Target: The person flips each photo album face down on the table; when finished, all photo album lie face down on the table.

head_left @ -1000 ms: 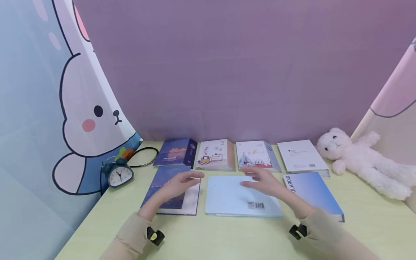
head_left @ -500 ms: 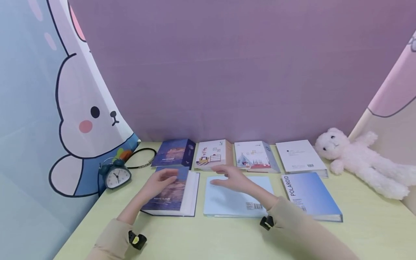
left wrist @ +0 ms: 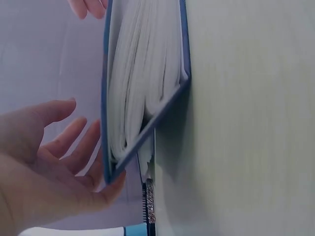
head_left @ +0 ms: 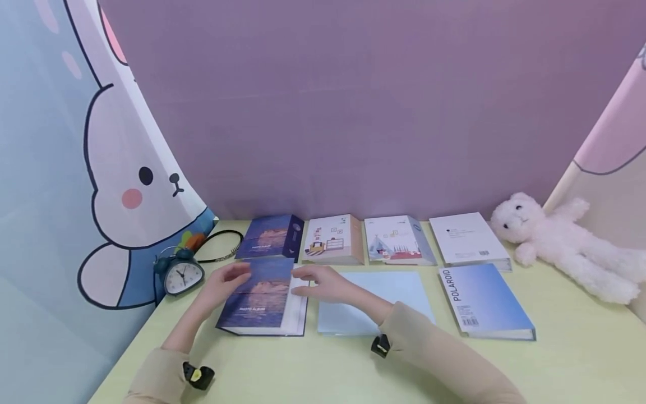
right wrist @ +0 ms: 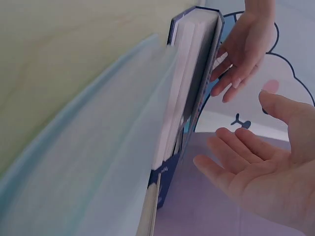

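wall: plain purple backdrop (head_left: 353, 112) running across the whole back, soft and matte
left side: big curtain (head_left: 65, 168) with a cartoon bunny on it, white and blue with a pink cheek, hanging down to the desk edge
right side: another curtain panel (head_left: 610, 151), pink up top and cream lower down
desk: pale yellow-green table (head_left: 570, 348) with a faint wood grain, butted up against the purple wall
light: even and soft, only faint shadows on the desk
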A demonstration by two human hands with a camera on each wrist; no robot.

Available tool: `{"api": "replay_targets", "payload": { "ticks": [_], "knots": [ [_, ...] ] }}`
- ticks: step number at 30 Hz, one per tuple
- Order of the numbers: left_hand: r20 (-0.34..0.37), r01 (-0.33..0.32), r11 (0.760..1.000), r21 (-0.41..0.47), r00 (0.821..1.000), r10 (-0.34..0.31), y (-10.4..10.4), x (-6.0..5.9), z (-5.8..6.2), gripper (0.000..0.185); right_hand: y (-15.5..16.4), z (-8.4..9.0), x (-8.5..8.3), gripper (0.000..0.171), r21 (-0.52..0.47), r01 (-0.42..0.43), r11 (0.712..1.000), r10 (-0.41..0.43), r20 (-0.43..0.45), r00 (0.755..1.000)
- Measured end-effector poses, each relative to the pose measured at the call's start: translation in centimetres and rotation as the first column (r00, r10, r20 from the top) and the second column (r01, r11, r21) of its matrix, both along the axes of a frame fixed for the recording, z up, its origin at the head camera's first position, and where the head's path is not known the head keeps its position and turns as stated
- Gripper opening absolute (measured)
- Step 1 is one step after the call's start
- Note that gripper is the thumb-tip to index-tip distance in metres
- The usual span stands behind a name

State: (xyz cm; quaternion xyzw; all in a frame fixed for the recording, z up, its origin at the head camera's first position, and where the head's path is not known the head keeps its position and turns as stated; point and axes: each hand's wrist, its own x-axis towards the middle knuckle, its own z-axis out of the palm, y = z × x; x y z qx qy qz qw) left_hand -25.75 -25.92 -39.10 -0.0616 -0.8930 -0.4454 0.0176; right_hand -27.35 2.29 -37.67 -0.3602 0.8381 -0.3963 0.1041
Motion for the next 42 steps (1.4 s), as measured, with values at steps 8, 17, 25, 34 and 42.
{"api": "replay_targets", "payload": {
  "ticks": [8,17,25,34,42],
  "knots": [
    [0.088,-0.076,0.997,-0.026,0.993,0.078,-1.0,0.2,-0.5,0.05,-1.8,-0.9,-0.1,0.049,0.085,-0.037,0.996,0.031,0.064,0.997],
    [0.173,-0.04,0.994,-0.1,0.983,0.057,-1.6,0.2,-1.0,0.065,-2.7,-1.5,0.0,0.049,0.171,-0.019,0.985,0.0,0.11,0.994],
    [0.282,-0.012,0.999,-0.048,0.959,0.025,-1.8,0.1,-1.5,0.056,-2.5,-1.4,-0.2,0.053,0.234,-0.078,0.969,0.037,0.174,0.984],
    [0.39,-0.033,0.994,0.106,0.921,-0.011,-1.8,0.2,-1.3,0.05,-2.9,-1.7,0.5,0.071,0.316,-0.18,0.932,0.141,0.143,0.98],
    [0.409,-0.093,0.959,0.267,0.912,-0.026,-1.9,0.6,-0.6,0.052,-3.4,-1.8,0.7,0.07,0.292,-0.135,0.947,0.106,0.115,0.988]
  ]
}}
